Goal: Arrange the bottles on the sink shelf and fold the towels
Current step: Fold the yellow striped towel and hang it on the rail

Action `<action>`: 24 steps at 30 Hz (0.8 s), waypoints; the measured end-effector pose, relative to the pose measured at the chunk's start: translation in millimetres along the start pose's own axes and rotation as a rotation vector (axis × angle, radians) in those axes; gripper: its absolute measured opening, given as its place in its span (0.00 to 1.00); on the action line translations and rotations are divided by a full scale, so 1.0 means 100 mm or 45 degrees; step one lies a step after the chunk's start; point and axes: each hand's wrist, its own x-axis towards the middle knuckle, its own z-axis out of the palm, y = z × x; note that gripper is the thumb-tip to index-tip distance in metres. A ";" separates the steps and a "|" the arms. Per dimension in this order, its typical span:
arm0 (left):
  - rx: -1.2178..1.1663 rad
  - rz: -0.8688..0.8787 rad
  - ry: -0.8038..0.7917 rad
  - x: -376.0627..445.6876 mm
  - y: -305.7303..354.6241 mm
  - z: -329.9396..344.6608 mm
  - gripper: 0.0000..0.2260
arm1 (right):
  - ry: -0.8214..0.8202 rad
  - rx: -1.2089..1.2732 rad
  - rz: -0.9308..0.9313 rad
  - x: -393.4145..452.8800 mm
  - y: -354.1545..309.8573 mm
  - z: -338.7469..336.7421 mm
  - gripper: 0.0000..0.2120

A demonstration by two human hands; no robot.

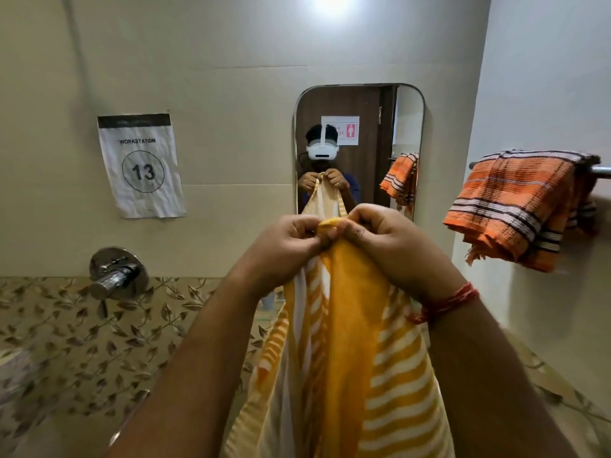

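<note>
pinching the top edge of a yellow striped towel (347, 342) at frame centre, the left hand (284, 246) and right hand (390, 242) touch; an orange striped towel (519, 206) hangs on the rail (600, 170) at right.

Both arms are raised forward; the left hand (284, 246) and right hand (386, 241) are held together, fingers curled, pinching cloth.

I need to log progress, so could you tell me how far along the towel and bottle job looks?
Done, apparently: the orange striped towel hangs folded over the rail. In hand: left hand and right hand pinch the yellow striped towel at its top edge, unfolded. Left: folding it; no bottles or shelf are visible.
</note>
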 end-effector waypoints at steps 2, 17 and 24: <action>-0.015 0.053 0.313 0.00 -0.10 -0.06 0.09 | -0.075 0.055 0.068 -0.09 0.08 -0.01 0.11; -0.181 -0.037 1.101 0.04 -0.36 -0.42 0.14 | -0.071 0.031 0.452 -0.73 0.52 -0.48 0.08; -0.249 -0.126 1.019 0.07 -0.34 -0.51 0.11 | -0.138 0.631 0.222 -0.86 0.39 -0.74 0.09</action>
